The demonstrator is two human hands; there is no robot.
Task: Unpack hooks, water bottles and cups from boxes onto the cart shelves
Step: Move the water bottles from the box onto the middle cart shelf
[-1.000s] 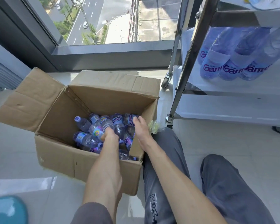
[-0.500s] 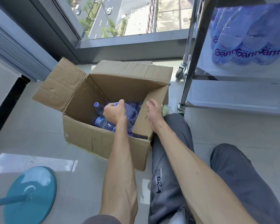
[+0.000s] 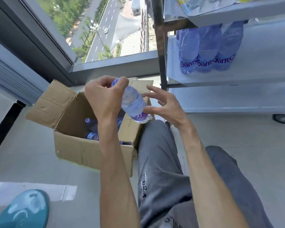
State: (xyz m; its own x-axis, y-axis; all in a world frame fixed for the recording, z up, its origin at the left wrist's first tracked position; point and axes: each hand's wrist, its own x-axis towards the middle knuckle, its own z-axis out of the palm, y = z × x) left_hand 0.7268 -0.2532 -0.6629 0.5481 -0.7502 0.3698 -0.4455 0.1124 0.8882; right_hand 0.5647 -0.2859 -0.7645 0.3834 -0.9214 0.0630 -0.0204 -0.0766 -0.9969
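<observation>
Clear plastic water bottle [image 3: 133, 102] now lifted out of the brown cardboard box [image 3: 76, 127]

Left hand [image 3: 104, 96] grips its cap end; right hand [image 3: 164, 104] spread, thumb touching the base; steel cart shelf [image 3: 220, 79] next.

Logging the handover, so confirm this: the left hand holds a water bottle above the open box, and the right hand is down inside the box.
Not quite. The head view shows the right hand raised, fingers spread beside the water bottle the left hand holds above the box.
</observation>
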